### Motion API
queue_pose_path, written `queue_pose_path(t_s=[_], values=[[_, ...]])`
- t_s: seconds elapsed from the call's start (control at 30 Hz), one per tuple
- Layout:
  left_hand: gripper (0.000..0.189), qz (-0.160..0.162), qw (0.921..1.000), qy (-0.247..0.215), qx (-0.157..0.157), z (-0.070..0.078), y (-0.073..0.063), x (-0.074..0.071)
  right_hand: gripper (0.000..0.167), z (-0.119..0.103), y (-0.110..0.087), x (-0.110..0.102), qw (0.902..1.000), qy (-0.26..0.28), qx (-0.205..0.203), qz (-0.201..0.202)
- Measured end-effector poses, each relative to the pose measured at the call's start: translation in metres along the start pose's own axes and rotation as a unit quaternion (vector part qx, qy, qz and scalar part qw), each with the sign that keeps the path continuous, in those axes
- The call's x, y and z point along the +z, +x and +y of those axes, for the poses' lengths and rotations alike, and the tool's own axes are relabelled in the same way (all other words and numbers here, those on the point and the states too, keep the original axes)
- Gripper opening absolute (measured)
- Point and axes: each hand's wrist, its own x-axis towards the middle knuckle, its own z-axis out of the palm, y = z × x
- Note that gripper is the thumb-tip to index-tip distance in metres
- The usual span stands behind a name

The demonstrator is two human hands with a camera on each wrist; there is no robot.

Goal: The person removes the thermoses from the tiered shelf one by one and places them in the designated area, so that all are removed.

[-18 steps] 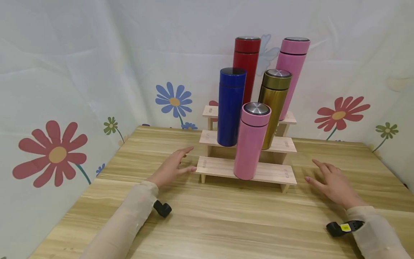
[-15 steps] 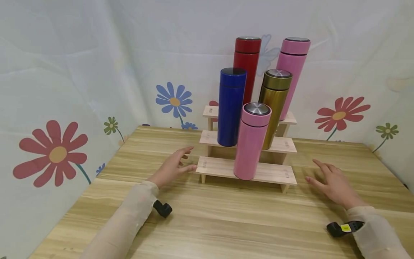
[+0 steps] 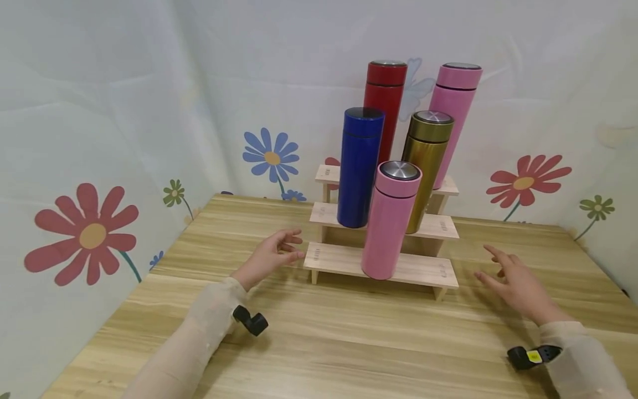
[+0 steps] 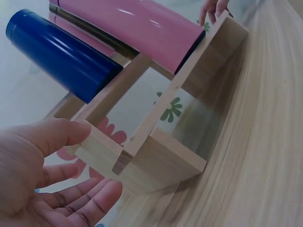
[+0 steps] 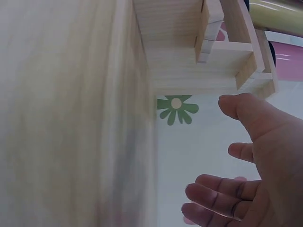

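A three-step wooden stand (image 3: 329, 258) carries several upright thermos bottles. On its lowest step is a pink thermos (image 3: 389, 227); a blue thermos (image 3: 360, 172) and a gold thermos (image 3: 427, 160) occupy the middle one. At the top stand a red thermos (image 3: 385, 100) and a second pink thermos (image 3: 456, 105), both partly hidden by those in front. My left hand (image 3: 269, 256), fingers loosely bent and holding nothing, is close to the stand's left end. To the right of the stand, my right hand (image 3: 518, 285) has its fingers spread and holds nothing.
The stand rests on a wood-grain table (image 3: 319, 343). Behind and beside the table hangs a white cloth (image 3: 149, 100) printed with flowers. Each wrist wears a small black camera, the left camera (image 3: 251, 320) and the right camera (image 3: 529, 357).
The left hand's fingers have bent a little, and the right hand's have shifted slightly. The whole scene sits slightly lower and further right in the head view. The bottles keep their places on the stand.
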Motion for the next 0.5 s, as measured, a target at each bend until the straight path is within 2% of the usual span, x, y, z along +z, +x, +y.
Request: queue_pose_path(t_s=[0.1, 0.23, 0.5], values=[[0.059, -0.009, 0.9992, -0.038, -0.011, 0.000, 0.001, 0.003, 0.073, -0.002, -0.001, -0.005, 0.9999, 0.009, 0.005, -0.004], [0.059, -0.015, 0.9976, -0.065, -0.017, 0.000, 0.002, 0.006, 0.074, -0.006, 0.001, -0.017, 0.9995, 0.023, 0.017, -0.017], [0.060, -0.023, 0.9930, -0.113, -0.024, -0.005, 0.003, 0.009, 0.072, -0.016, 0.017, -0.050, 0.9998, 0.010, -0.009, -0.012]])
